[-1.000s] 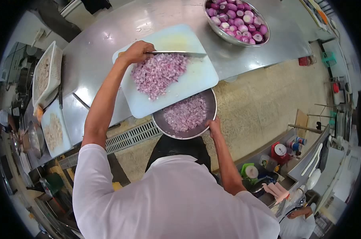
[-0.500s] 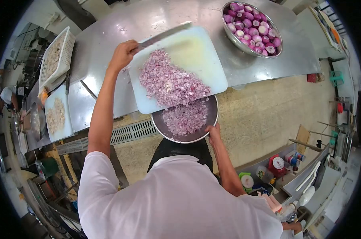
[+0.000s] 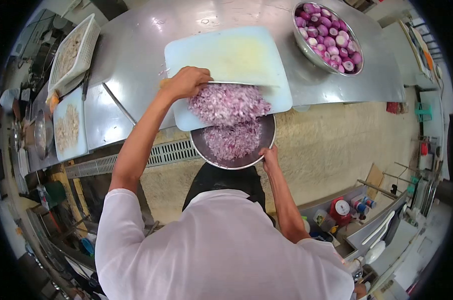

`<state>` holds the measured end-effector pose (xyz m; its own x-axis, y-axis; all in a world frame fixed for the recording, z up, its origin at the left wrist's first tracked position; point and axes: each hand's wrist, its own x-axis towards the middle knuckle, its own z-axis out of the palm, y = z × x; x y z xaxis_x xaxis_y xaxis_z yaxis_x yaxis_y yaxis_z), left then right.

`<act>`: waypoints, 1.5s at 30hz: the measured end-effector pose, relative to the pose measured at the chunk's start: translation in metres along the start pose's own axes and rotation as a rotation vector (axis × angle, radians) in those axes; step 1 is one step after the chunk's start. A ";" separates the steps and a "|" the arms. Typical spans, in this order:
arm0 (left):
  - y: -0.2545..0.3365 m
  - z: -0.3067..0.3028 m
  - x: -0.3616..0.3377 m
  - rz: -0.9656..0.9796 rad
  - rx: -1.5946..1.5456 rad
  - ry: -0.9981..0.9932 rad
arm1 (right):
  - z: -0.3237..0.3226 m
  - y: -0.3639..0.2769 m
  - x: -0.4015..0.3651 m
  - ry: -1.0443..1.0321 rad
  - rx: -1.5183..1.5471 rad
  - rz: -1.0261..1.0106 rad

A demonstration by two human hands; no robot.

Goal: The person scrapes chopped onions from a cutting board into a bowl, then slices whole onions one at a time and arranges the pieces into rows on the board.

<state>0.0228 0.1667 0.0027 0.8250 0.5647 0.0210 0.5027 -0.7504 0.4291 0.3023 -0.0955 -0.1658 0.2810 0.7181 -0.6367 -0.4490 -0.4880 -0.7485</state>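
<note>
My left hand (image 3: 189,81) is closed around the handle of a knife. The knife's blade (image 3: 244,83) lies across the white cutting board (image 3: 221,47), behind a heap of chopped red onion (image 3: 229,104). Onion pieces look blurred along the board's near edge. Just below that edge is a metal bowl (image 3: 269,131) holding more chopped onion (image 3: 232,141). My right hand (image 3: 270,155) grips the bowl's rim at its lower right, and the board overlaps the bowl's far side. The knife's handle is hidden in my fist.
A steel bowl (image 3: 306,49) of peeled red onions stands on the metal table (image 3: 131,55) at right. A white basket (image 3: 88,47), a second board (image 3: 80,131) with pale pieces and a metal rod (image 3: 119,104) are at left. A floor drain grate (image 3: 159,155) runs below.
My left hand swept the knife from the board's far side toward me, pushing the onion heap to the near edge above the bowl. My right hand still holds the bowl.
</note>
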 end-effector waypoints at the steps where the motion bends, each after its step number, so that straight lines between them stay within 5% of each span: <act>1: 0.003 0.001 0.003 -0.010 -0.002 0.008 | 0.000 -0.001 0.000 -0.008 -0.010 0.001; 5: 0.015 -0.014 0.003 0.023 0.011 -0.133 | -0.002 0.004 0.002 -0.007 0.053 -0.002; 9: -0.016 -0.025 -0.031 -0.027 -0.146 0.174 | -0.005 0.016 -0.007 -0.011 0.125 0.001; 11: -0.032 -0.023 -0.050 -0.304 0.027 0.491 | -0.004 0.017 -0.014 -0.002 0.114 0.000; 12: -0.036 -0.016 -0.060 -0.303 0.030 0.488 | -0.003 0.018 -0.017 0.009 0.099 -0.003; 14: -0.035 0.007 -0.083 -0.647 0.266 0.457 | 0.003 0.027 -0.019 0.031 0.134 -0.029; 24: 0.188 0.077 -0.136 -0.824 -0.162 0.489 | 0.010 0.041 -0.035 0.067 0.123 -0.013; 29: 0.123 0.031 -0.145 -0.935 -0.087 0.451 | -0.001 0.041 -0.039 0.094 0.132 -0.025; 32: 0.017 0.023 -0.112 -0.728 0.234 0.615 | -0.007 0.039 -0.041 0.105 0.169 -0.035; 35: -0.019 0.024 -0.055 -0.660 0.255 0.470 | -0.014 0.030 -0.039 0.104 0.186 -0.048; 40: 0.050 0.053 -0.024 -0.265 0.167 0.233 | -0.012 0.021 -0.037 0.120 0.179 -0.032; 45: 0.088 0.040 -0.063 -0.151 0.042 0.111 | -0.017 0.031 -0.032 0.087 0.163 -0.018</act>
<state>0.0255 0.0514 0.0029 0.7068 0.7049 0.0598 0.6311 -0.6664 0.3970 0.2939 -0.1423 -0.1717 0.3599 0.6769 -0.6421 -0.5726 -0.3832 -0.7248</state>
